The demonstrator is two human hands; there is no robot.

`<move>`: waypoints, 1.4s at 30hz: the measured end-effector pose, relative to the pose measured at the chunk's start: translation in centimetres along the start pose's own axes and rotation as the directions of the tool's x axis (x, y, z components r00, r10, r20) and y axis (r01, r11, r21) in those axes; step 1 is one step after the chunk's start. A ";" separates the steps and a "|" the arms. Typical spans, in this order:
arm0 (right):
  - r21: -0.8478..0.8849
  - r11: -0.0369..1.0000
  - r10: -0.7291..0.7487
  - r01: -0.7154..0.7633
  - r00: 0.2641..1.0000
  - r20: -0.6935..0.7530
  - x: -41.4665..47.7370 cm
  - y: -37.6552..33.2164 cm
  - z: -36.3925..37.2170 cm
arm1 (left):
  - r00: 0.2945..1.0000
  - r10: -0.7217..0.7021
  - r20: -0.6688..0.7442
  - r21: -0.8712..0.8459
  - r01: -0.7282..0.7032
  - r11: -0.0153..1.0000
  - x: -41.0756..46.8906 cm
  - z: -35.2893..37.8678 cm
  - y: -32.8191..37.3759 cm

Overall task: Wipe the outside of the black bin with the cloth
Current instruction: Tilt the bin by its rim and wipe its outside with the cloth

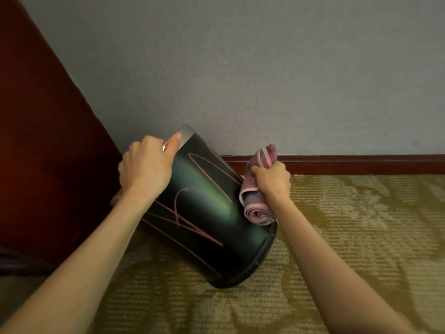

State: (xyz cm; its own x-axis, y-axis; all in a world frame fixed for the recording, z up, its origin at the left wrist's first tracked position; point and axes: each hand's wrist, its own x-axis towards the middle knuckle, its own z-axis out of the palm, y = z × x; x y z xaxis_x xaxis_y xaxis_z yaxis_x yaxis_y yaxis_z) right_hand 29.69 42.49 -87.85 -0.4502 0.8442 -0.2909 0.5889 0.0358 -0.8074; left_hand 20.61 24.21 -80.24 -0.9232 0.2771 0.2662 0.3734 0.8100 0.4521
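Observation:
The black bin (204, 213) is tipped over, its base towards me and its silver rim towards the wall. Pink scribble lines run across its glossy side. My left hand (147, 165) grips the silver rim at the upper left, thumb on top. My right hand (272, 179) grips a bunched pink and grey cloth (257, 210), which touches the bin's right side. The bin's opening is hidden from me.
A dark red-brown wooden panel (43, 153) stands close on the left. A grey wall (265, 68) with a dark skirting board (361, 163) runs behind. Patterned yellow-green carpet (349, 237) covers the floor to the right and in front.

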 end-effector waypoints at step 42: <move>-0.001 0.988 -0.154 0.154 0.987 -0.053 -3.3 -1.9 0.5 | 1.000 -0.004 -0.013 0.020 0.004 1.000 -1.3 -0.1 0.1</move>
State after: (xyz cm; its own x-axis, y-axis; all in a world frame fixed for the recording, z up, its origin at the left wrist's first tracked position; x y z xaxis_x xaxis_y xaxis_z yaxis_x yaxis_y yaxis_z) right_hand 29.72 39.38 -85.66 -0.4994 0.8557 -0.1359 0.5132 0.1658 -0.8421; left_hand 21.81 23.86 -80.49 -0.9235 0.2672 0.2753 0.3677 0.8213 0.4362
